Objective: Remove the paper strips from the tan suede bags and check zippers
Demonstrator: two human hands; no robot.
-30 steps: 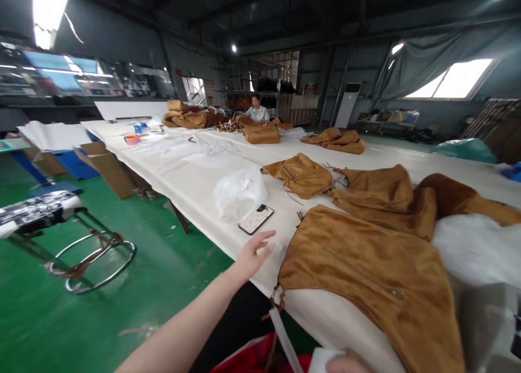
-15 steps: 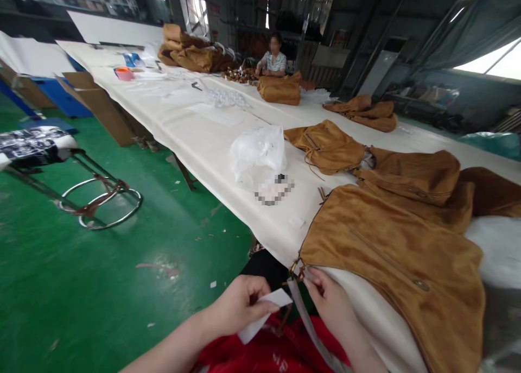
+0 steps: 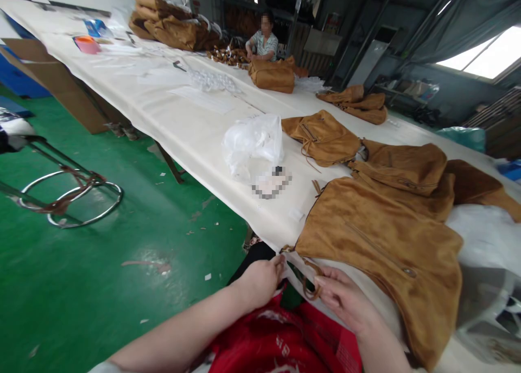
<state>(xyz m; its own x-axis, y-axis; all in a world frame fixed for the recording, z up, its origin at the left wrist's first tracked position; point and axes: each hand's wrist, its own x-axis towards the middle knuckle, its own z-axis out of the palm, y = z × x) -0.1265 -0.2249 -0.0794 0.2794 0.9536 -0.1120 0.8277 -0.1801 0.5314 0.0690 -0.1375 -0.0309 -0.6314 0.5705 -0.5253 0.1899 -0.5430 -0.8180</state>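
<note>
A tan suede bag (image 3: pixel 378 237) lies flat near the table edge, with a zip along its face and a metal ring (image 3: pixel 287 248) at its near left corner. Just below that ring, my left hand (image 3: pixel 264 279) is closed, its fingertips pinching a whitish strip (image 3: pixel 290 275) that runs down towards my lap. My right hand (image 3: pixel 344 296) holds a thin brown leather lace (image 3: pixel 311 292), which hangs in a loop from its fingertips. Part of the strip is hidden behind my hands.
More tan bags (image 3: pixel 402 166) lie beyond this one. A crumpled clear plastic bag (image 3: pixel 254 142) sits on the white-covered table (image 3: pixel 163 112). Another person (image 3: pixel 262 39) works at the far side. A metal stool (image 3: pixel 81 199) stands on the green floor at left.
The white paper piece in my left hand no longer shows plainly. My left hand has moved up and right to the ring; my right hand has shifted right with the lace looped out. The view has turned slightly.
</note>
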